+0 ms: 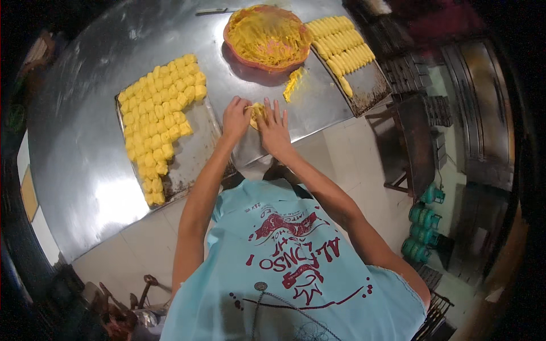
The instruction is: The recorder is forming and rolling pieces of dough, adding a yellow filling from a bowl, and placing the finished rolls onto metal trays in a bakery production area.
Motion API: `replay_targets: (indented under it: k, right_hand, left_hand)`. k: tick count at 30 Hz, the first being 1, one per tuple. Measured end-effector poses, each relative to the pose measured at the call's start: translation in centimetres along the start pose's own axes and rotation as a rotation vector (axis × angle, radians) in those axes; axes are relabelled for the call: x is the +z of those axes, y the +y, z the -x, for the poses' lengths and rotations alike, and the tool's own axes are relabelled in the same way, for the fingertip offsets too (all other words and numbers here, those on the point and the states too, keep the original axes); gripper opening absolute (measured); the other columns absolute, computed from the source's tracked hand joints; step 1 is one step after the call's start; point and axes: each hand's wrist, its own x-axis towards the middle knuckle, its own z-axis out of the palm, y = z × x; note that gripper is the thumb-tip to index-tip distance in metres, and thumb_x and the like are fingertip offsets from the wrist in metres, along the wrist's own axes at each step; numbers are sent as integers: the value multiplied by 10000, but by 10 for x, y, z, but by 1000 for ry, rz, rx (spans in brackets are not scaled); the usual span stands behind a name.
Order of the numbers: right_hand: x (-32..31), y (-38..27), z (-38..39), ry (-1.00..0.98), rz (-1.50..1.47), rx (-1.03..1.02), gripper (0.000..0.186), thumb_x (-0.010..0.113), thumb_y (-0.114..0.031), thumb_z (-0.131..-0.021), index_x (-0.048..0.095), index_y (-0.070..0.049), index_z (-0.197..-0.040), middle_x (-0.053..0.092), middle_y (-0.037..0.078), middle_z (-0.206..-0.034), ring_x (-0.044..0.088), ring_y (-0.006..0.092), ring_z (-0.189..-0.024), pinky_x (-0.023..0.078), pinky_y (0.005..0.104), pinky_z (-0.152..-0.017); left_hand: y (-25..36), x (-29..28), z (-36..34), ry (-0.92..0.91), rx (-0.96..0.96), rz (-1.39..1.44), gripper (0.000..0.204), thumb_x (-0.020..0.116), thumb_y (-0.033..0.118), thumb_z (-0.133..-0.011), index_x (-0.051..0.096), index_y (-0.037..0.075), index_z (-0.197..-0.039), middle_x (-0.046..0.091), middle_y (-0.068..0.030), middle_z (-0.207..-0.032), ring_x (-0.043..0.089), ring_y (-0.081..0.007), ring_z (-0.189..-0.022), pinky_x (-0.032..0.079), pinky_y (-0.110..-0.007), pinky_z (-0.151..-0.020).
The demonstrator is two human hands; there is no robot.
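At the table's near edge, both hands work on a small flattened piece of yellow dough [256, 121]. My left hand [235, 118] has its fingers curled in and pinches the dough's left side. My right hand [274, 129] lies over the right side with fingers stretched and apart, partly hiding it. Just beyond the hands is a smear of yellow filling [293, 84]. Behind it stands a red bowl [273, 69] with a wavy rim, holding more yellow filling. To the left, a metal tray [196, 149] carries rows of yellow dough balls [153, 105], packed close together.
Another tray [368, 85] at the back right holds rows of long yellow dough rolls [341, 42]. A flat-bladed tool [211, 11] lies at the far edge of the metal table [85, 125]. Green gas cylinders [424, 224] and a dark stand [405, 145] are off to the right.
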Motion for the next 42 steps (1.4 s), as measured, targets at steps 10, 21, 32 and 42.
replay_targets:
  k: [10,21,32,42]
  right_hand:
    - [-18,30,44,-150,-184,12,659,615,-36,-776,525,-149,-1419,134,235,-1627,133,469,-1490,195,630,-1156]
    - [-17,58,56,-144,-466,119,509,634,-2,-711,720,-154,-1189,375,261,-1506,340,414,-1407,314,491,-1137]
    - [-25,45,38,-619,-2247,962,668,549,-116,-879,313,-21,-1497,670,249,-1133,710,292,-821,589,369,-717]
    - [-82,91,99,-393,-1801,1042,492,564,-188,-907,490,21,-1346,653,222,-1202,696,319,-977,554,392,-817]
  left_hand:
    - [41,13,13,-179,219,-455,401,688,234,-839,621,34,-1180,583,-207,-1219,538,-414,-1170,436,-508,-997]
    - [1,30,27,-285,309,-434,571,642,326,-915,513,40,-1392,394,-169,-1537,300,-396,-1446,240,-522,-1186]
    - [9,15,24,-393,461,-452,658,645,449,-888,536,11,-1367,422,-117,-1528,241,-465,-1444,215,-632,-1153]
    - [9,19,18,-385,342,-330,591,651,375,-903,529,47,-1379,388,-111,-1552,208,-448,-1465,159,-616,-1178]
